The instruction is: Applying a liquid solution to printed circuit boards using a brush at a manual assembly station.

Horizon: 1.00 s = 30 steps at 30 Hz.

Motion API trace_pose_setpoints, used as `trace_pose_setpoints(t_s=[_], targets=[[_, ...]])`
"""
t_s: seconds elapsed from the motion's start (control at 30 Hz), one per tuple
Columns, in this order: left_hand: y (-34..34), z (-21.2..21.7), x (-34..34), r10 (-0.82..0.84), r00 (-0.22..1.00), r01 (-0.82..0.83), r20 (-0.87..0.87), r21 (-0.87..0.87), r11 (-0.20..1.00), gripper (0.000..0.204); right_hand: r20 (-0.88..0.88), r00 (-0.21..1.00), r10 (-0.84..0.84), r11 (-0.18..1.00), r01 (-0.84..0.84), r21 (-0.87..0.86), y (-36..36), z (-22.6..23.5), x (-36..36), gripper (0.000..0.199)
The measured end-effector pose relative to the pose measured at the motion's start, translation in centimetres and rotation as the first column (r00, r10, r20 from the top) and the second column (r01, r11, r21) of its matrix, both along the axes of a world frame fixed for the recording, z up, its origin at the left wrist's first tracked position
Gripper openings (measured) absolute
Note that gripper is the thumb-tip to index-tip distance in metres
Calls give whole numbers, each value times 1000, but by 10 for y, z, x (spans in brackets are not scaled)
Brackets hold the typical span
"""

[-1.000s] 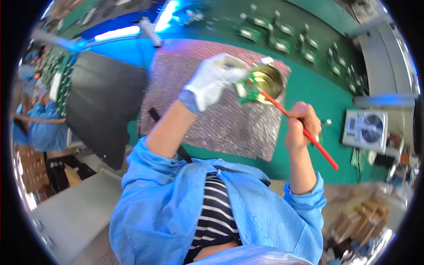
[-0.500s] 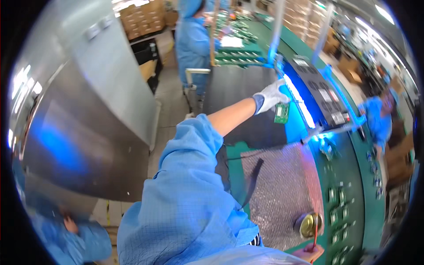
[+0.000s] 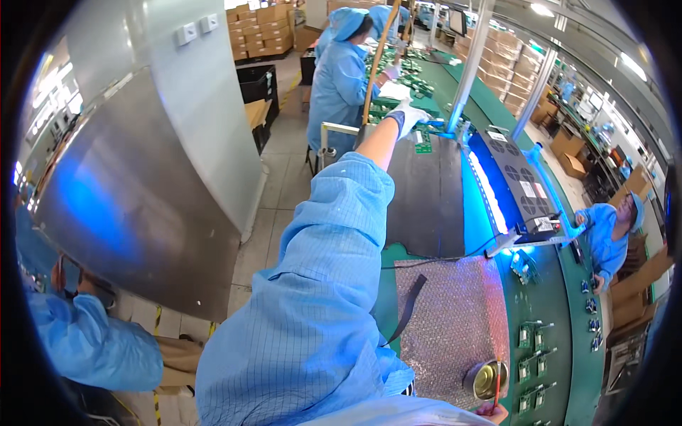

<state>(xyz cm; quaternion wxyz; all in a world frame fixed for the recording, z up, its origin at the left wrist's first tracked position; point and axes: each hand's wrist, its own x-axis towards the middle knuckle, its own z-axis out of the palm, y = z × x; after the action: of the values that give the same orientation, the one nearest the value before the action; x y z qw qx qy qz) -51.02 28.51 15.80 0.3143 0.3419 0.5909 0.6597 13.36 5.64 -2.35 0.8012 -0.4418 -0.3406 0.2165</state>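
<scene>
Lighting: bright, cool overall; ceiling lamps [image 3: 633, 67], far right, blown to white. Strip light [image 3: 489, 192], right of centre: blue-white, overexposed; violet tint on the far right corner of the bubble wrap [image 3: 451, 326]. Metal panel [image 3: 135, 206], left: blue glare patch. Left hand [image 3: 408, 118], white-gloved: pale, fine detail soft. Edges: strong fisheye bending, dark rounded border.
</scene>
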Motion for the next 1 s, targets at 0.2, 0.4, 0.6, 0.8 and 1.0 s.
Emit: trace_pose_setpoints(t_s=[0.2,0.4,0.6,0.8,1.0], targets=[[29,-18,-1,-57,970,29,-238,-120,992,67,-111,994,-18,993,5,-116,-18,7,-9,20],[-1,-59,123,-499,328,728,-802,-122,675,31,-190,981,-44,982,7,-189,-25,9,-19,18],[-73,-108,283,-865,495,864,80,65,500,32,-118,987,107,988,-119,-101,-29,34,-44,21],[-79,-134,350,-822,299,912,484,107,395,32,50,999,-14,987,22,-162,-35,52,-61,2],[-94,-128,382,-906,279,959,320,-40,281,44,319,947,31,991,13,-135,-30,61,-79,8]])
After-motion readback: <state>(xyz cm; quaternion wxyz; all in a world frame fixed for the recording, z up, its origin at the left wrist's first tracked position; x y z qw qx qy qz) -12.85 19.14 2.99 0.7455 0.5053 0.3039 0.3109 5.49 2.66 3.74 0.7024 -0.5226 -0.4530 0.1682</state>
